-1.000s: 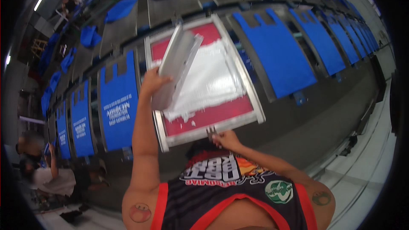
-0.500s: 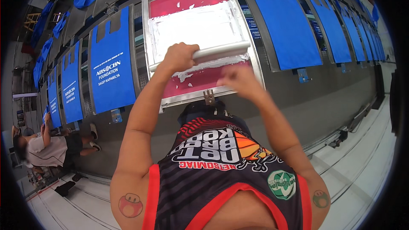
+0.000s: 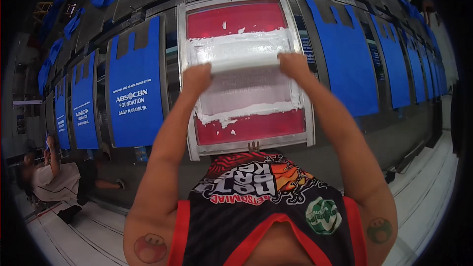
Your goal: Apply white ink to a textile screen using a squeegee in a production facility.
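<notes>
Your left hand (image 3: 197, 80) and right hand (image 3: 296, 66) are clamping a squeegee (image 3: 246, 66) by its ends over white ink (image 3: 241, 47) in a silkscreen frame (image 3: 183, 34); you should be pressing evenly

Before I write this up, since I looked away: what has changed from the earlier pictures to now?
The right grip left the clip and took the right end of the squeegee. The squeegee, earlier slanted above the frame, was laid across it, then moved forward, leaving thinner white ink behind it. The left grip stayed on the squeegee; the frame stayed between the blue bags.
</notes>
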`<state>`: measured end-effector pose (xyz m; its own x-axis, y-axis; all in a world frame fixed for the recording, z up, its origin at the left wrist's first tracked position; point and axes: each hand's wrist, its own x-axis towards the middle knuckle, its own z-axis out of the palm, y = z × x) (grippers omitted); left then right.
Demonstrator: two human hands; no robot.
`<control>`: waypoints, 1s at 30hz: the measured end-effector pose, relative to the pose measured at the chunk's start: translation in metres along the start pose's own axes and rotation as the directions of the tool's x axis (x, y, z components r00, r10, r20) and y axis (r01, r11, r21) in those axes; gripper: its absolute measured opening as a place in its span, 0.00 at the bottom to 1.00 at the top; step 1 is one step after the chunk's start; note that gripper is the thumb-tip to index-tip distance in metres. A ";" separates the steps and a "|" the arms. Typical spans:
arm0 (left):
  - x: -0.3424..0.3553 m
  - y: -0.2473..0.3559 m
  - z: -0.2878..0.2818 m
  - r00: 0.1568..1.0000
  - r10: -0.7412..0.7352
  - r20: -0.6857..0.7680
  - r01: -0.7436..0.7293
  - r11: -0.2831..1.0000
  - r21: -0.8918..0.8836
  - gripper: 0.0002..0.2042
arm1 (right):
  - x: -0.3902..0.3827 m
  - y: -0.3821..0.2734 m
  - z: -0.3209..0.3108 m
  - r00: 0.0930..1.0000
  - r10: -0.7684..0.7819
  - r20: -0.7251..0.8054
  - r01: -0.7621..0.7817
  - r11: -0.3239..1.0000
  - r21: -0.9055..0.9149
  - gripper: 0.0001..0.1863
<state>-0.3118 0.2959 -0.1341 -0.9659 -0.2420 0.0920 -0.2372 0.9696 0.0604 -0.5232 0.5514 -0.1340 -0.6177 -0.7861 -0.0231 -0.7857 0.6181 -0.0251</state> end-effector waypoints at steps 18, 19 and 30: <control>0.004 0.009 -0.039 0.930 -0.077 0.359 0.072 0.997 0.027 0.15 | -0.008 0.000 -0.021 0.944 0.004 0.331 -0.004 1.000 -0.002 0.24; -0.039 0.019 -0.035 0.910 -0.090 0.404 0.099 0.995 -0.002 0.13 | -0.050 -0.013 -0.016 0.916 0.056 0.398 -0.089 0.994 0.065 0.21; 0.117 -0.019 -0.046 0.933 -0.058 0.355 0.035 0.997 0.070 0.16 | 0.103 0.028 -0.045 0.961 -0.094 0.260 0.106 0.994 -0.030 0.20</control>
<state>-0.4160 0.2475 -0.0785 -0.9244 -0.2692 -0.2701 -0.2779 0.9606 -0.0062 -0.6102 0.4876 -0.0924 -0.5107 -0.8132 -0.2792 -0.8473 0.5312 0.0028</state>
